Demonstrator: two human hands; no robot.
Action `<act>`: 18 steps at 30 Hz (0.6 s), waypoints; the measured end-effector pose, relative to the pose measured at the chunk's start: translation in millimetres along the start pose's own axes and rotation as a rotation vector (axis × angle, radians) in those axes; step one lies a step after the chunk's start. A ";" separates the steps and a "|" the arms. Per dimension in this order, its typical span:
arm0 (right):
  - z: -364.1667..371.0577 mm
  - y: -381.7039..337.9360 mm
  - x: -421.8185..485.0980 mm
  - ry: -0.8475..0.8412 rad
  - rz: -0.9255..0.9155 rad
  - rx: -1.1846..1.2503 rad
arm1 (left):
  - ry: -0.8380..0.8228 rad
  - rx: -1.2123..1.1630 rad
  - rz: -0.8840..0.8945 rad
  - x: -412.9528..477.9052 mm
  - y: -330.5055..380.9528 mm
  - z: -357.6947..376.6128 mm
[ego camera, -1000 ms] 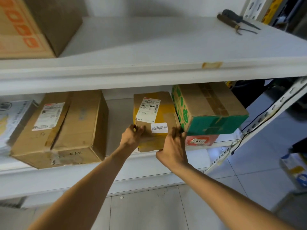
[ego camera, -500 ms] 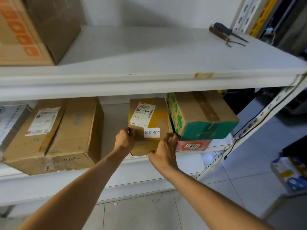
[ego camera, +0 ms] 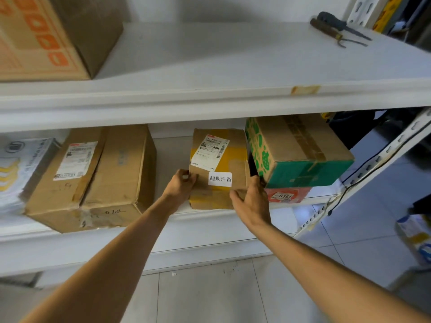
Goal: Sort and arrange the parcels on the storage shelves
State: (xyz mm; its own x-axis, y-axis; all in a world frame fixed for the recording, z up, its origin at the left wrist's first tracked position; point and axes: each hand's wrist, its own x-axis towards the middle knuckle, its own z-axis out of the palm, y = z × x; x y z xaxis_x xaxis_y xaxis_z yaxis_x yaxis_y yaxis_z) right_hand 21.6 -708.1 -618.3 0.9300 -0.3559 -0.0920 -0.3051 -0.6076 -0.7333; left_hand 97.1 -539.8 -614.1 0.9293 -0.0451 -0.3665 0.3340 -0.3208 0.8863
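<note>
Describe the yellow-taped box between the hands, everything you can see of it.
The yellow-taped box is small, brown cardboard, banded with yellow tape and a bit crumpled. Its upper face carries a white barcode label and, below it, a smaller white sticker with printed characters. It sits on the lower shelf near the front edge, just left of the green box. The left hand grips its left edge, the right hand its right corner.

Since earlier: slid right hand (ego camera: 253,202) round right edge of yellow-taped parcel (ego camera: 218,159), fingers (ego camera: 255,181) into gap beside green box (ego camera: 300,155); curled left hand (ego camera: 180,186) onto left edge.
</note>
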 end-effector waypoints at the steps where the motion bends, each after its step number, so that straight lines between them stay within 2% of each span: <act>1: -1.4 -0.8 -0.1 -0.006 0.003 -0.014 | -0.013 -0.010 -0.008 -2.8 -0.8 -1.8; 11: -15.7 -1.2 -19.5 -0.093 0.004 -0.124 | -0.115 -0.117 -0.084 -54.5 -20.7 -17.7; 14: -16.5 -7.7 -5.0 -0.174 0.017 -0.070 | -0.163 -0.120 -0.100 -42.9 -9.5 -21.7; 18: -9.8 -5.4 17.2 -0.244 0.045 0.033 | -0.280 -0.275 -0.124 -27.4 -1.7 -23.2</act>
State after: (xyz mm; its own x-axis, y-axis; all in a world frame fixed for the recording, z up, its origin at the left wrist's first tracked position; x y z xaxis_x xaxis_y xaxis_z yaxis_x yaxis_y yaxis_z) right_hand 37.3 -717.8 -609.3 0.9387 -0.1977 -0.2824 -0.3445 -0.5700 -0.7459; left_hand 74.7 -516.1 -599.0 0.8136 -0.2898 -0.5041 0.5054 -0.0763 0.8595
